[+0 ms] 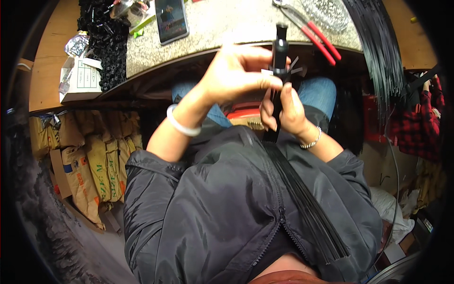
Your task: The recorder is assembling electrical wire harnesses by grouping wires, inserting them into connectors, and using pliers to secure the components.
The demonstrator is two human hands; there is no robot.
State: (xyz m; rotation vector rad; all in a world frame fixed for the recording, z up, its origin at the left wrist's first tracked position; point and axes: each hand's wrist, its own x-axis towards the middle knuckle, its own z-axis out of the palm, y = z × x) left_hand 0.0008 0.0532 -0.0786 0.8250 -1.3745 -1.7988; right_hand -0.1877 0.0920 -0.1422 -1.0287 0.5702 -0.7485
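My left hand (236, 71) is closed, with thumb and fingers round a black cylindrical plastic piece (280, 49) that stands upright. Just below it, my right hand (289, 112) grips a bundle of long thin black strips (302, 189). The bundle runs from under that hand down across my jacket, and its loose ends fan out a little at the lower right. Small pale tabs stick out beside the black piece. Where the piece and the bundle meet is partly hidden by my fingers.
On the speckled tabletop (208, 45) lie a phone (171, 21), red-handled pliers (314, 35) and a clear plastic bag (326, 14). Small black parts (105, 45) are heaped left, by a white box (80, 78). More black strips (378, 52) hang off the right edge. Sacks (85, 175) stand left; a plaid sleeve (428, 113) shows right.
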